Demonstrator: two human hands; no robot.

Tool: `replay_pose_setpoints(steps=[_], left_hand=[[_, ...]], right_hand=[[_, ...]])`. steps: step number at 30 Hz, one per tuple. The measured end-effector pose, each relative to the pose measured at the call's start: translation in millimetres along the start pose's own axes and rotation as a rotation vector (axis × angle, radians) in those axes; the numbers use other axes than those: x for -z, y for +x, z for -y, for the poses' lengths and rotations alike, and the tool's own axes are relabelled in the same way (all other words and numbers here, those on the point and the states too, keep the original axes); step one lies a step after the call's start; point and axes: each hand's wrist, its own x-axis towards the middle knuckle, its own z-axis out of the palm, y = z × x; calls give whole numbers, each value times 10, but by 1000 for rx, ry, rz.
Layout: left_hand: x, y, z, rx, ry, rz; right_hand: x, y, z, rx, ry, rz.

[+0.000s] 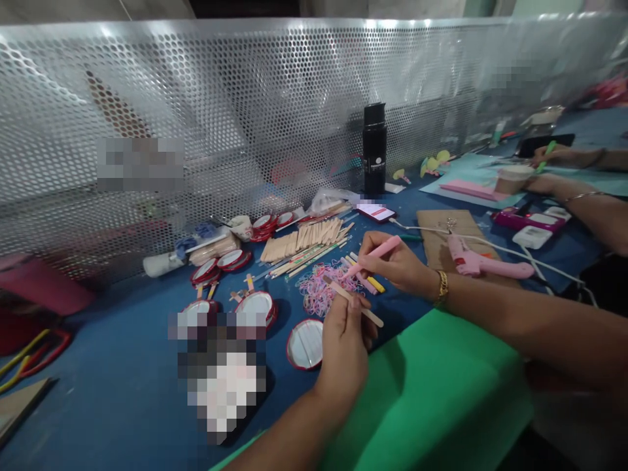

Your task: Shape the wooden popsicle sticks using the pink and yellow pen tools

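Left hand [345, 343] holds stick [343, 293]; right hand [400, 267], pink marker [386, 248].

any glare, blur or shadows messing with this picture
Head view throughout: glare streaks the perforated metal panel; a shadow darkens part of the green sheet; the red bundle at far right is blurred; pixelated blocks mask several patches; the wooden stick in the left hand is fairly clear.

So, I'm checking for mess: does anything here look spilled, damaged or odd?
Mainly the wooden stick in the left hand: its far end looks brown, unlike its pale remainder; stain or colouring, I can't tell. The colourful bands lie in a loose tangle on the blue table, untidy but not visibly damaged.
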Motion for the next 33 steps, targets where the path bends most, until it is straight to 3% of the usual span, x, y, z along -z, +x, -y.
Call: replay_pose_setpoints(steps=[6,12,18,24,30,33], left_hand=[[2,8,-1,-4,3,5],[2,0,-14,-1,5,-15],[14,8,-8,-7,7,10],[2,5,-19,3,15,-6],[1,3,-30,-14,20,3],[2,6,-28,4,10,6]], right_hand=[[-22,-17,6,-26,66,65],[-8,1,16,-3,14,-7],[-42,-36,32,-32,70,89],[-14,-13,22,9,28,11],[-43,-44,75,-19,6,86],[-32,-36,66,-26,0,62]])
